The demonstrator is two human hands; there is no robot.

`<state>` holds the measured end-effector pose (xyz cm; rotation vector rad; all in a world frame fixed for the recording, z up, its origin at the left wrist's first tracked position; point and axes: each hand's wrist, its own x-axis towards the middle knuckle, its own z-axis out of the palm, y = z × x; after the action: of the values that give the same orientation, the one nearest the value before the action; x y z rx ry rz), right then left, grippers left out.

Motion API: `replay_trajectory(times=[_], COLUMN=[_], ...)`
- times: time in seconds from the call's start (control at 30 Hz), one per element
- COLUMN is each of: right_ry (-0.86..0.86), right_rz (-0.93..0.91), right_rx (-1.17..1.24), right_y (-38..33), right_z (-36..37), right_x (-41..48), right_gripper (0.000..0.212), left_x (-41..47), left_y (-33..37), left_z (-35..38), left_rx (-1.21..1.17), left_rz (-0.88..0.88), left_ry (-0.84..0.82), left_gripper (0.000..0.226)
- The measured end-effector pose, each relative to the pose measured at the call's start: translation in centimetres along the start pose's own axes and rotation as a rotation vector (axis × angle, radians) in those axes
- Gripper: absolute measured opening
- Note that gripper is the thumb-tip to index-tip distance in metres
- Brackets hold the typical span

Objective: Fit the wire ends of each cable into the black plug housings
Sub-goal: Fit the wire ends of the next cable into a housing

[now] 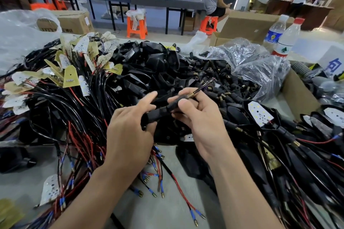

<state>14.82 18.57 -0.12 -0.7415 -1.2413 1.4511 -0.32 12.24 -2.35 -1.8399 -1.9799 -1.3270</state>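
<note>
My left hand (130, 117) grips the lower end of a black plug housing (158, 112), thumb below it and index finger stretched out above. My right hand (197, 111) pinches the housing's upper end, where a brass-tipped wire end (197, 92) sticks out up and to the right. A tangle of black cables with red wires and blue-sleeved brass terminals (78, 117) lies to the left and below my hands. Loose black housings (152, 65) are heaped behind my hands. Small black sleeves with brass ends (223, 80) lie scattered at the right.
Finished pieces with white LED boards (260, 111) lie at the right. A clear plastic bag (256, 67), a cardboard box (296, 95) and two water bottles (286, 39) stand at the back right. Orange stools (136, 26), tables and seated or standing people are in the background.
</note>
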Motion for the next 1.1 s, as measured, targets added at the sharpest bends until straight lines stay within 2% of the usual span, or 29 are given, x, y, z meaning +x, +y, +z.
replay_trajectory(times=[0.13, 0.33, 0.43, 0.53, 0.6, 0.7, 0.77, 0.9, 1.0, 1.03, 1.1], right_ry=[-0.057, -0.105, -0.058, -0.002, 0.019, 0.074, 0.096, 0.105, 0.123, 0.13, 0.128], right_rz=[0.081, 0.23, 0.262, 0.285, 0.267, 0.208, 0.162, 0.095, 0.079, 0.083, 0.103], right_rx=[0.09, 0.359, 0.326, 0.239, 0.214, 0.245, 0.241, 0.194, 0.18, 0.181, 0.194], right_y=[-0.2, -0.7, -0.4, -0.1, 0.0, 0.2, 0.3, 0.3, 0.5, 0.6, 0.7], right_z=[-0.5, -0.1, 0.4, 0.8, 0.7, 0.5, 0.3, -0.2, -0.5, -0.6, -0.6], right_x=[-0.8, -1.6, -1.7, -1.8, -1.7, -1.6, -1.5, -1.3, -1.1, -1.0, -1.0], right_gripper=[0.021, 0.026, 0.017, 0.014, 0.017, 0.021, 0.024, 0.035, 0.037, 0.036, 0.032], left_x=[0.1, -0.1, -0.5, -0.3, 0.1, 0.4, 0.7, 1.3, 1.3, 1.4, 1.4], left_y=[-0.4, -0.8, -0.4, -0.4, -0.5, -0.7, -1.0, -1.6, -1.4, -1.4, -1.6], left_z=[0.1, 0.5, 0.9, 0.9, 0.5, -0.1, -0.2, -0.3, -0.3, -0.3, 0.0], left_rx=[0.132, 0.161, 0.193, 0.163, 0.097, -0.108, -0.294, -0.581, -0.762, -0.774, -0.714], left_rz=[0.18, 0.251, 0.276, 0.265, 0.174, -0.108, -0.218, -0.312, -0.347, -0.36, -0.377], left_ry=[0.192, 0.335, 0.371, 0.35, 0.281, 0.12, 0.039, -0.003, -0.058, -0.079, -0.092], left_gripper=[0.062, 0.053, 0.047, 0.059, 0.071, 0.095, 0.096, 0.073, 0.043, 0.035, 0.033])
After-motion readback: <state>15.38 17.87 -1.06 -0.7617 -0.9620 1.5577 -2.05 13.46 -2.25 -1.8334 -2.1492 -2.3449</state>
